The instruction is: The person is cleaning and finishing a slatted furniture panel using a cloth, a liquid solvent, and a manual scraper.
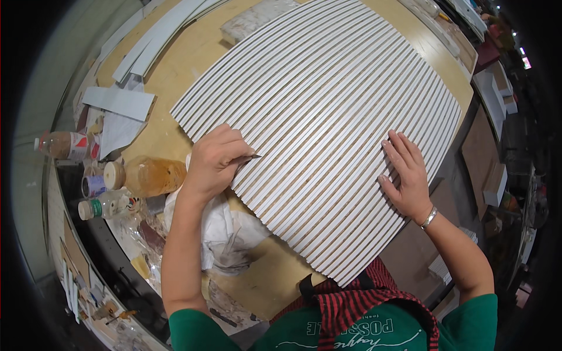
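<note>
A large panel of white parallel slats [328, 117] with narrow brown grooves between them lies aslant on the table. At its left edge my left hand [215, 159] is closed in a pinch. From its fingers juts a small dark pointed blade [256, 156], its tip over the slats; the rest of that tool is hidden in the hand. On the right side of the panel rests my right hand [407, 174], fingers stretched out, thumb apart, holding nothing.
Left of the panel stand a large jar of amber liquid [153, 175], a clear bottle [105, 205] and a brown-filled bottle [64, 145]. A crumpled white cloth [228, 234] lies below my left forearm. Pale strips [120, 102] lie on the yellowish table [158, 126].
</note>
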### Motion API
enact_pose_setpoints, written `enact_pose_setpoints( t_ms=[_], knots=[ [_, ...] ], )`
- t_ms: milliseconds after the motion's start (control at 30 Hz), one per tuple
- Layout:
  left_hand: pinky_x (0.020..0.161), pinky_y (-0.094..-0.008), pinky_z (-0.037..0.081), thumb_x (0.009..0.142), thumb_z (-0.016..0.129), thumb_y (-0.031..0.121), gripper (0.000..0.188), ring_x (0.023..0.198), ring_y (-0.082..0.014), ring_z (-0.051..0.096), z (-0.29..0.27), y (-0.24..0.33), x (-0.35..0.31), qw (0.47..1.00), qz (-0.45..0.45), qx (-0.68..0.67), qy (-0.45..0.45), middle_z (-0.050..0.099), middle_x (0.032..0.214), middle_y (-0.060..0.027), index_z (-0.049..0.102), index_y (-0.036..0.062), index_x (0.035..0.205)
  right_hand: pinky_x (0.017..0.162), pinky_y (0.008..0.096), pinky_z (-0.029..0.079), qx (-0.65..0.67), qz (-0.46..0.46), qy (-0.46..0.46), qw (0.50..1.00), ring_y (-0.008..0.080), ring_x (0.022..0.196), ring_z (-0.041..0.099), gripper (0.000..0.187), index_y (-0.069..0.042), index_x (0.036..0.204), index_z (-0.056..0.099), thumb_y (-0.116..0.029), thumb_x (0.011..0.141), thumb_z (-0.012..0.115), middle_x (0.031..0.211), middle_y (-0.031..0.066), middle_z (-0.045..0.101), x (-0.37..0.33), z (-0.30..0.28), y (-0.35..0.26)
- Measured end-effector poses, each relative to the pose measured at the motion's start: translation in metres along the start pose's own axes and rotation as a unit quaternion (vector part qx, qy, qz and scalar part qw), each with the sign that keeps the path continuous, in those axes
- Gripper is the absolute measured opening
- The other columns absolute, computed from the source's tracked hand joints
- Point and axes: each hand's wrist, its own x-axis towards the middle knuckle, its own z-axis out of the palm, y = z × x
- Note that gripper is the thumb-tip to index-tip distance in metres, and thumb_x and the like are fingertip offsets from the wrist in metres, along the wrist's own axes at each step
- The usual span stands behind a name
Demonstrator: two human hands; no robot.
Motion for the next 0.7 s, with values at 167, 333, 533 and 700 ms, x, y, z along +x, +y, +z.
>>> enact_pose_setpoints(
  t_ms=[167, 333, 533, 700],
  knots=[
    [0.067, -0.0357, 0.044, 0.071, 0.078, -0.001, 0.015, 0.074, -0.0256, 0.055, -0.001, 0.000, 0.000, 1.000, -0.010, -0.014, -0.023, 0.060, 0.074, -0.0064, 0.070, 0.0017, 0.083, 0.120, 0.0520, 0.031, -0.001, 0.000, 0.001, 1.000, 0.0381, 0.145, 0.041, 0.067, -0.007, 0.146, 0.055, -0.026, 0.084, 0.071, 0.158, 0.0159, 0.046, -0.001, -0.001, 0.001],
    [0.067, -0.0361, 0.045, 0.070, 0.079, -0.001, 0.015, 0.075, -0.0256, 0.056, 0.001, 0.000, 0.006, 1.000, 0.003, -0.010, -0.008, 0.060, 0.073, -0.0064, 0.071, 0.0013, 0.083, 0.120, 0.0522, 0.030, 0.006, 0.007, -0.006, 1.000, 0.0382, 0.145, 0.041, 0.068, -0.007, 0.146, 0.055, -0.025, 0.083, 0.072, 0.158, 0.0157, 0.046, 0.000, -0.001, -0.001],
    [0.067, -0.0362, 0.046, 0.070, 0.079, -0.001, 0.017, 0.075, -0.0260, 0.056, -0.003, -0.002, 0.004, 0.999, 0.008, -0.013, -0.030, 0.061, 0.073, -0.0072, 0.072, 0.0013, 0.085, 0.120, 0.0522, 0.030, 0.004, 0.006, -0.003, 1.000, 0.0382, 0.145, 0.041, 0.067, -0.006, 0.146, 0.055, -0.024, 0.083, 0.072, 0.158, 0.0157, 0.046, 0.000, 0.001, -0.003],
    [0.068, -0.0366, 0.046, 0.071, 0.079, 0.000, 0.015, 0.076, -0.0264, 0.057, 0.006, 0.001, 0.021, 1.000, 0.021, -0.002, -0.009, 0.060, 0.073, -0.0070, 0.071, 0.0017, 0.084, 0.120, 0.0526, 0.030, 0.005, 0.000, -0.003, 1.000, 0.0380, 0.145, 0.041, 0.068, -0.006, 0.147, 0.054, -0.024, 0.083, 0.072, 0.158, 0.0154, 0.046, 0.000, -0.001, -0.002]
  ],
)
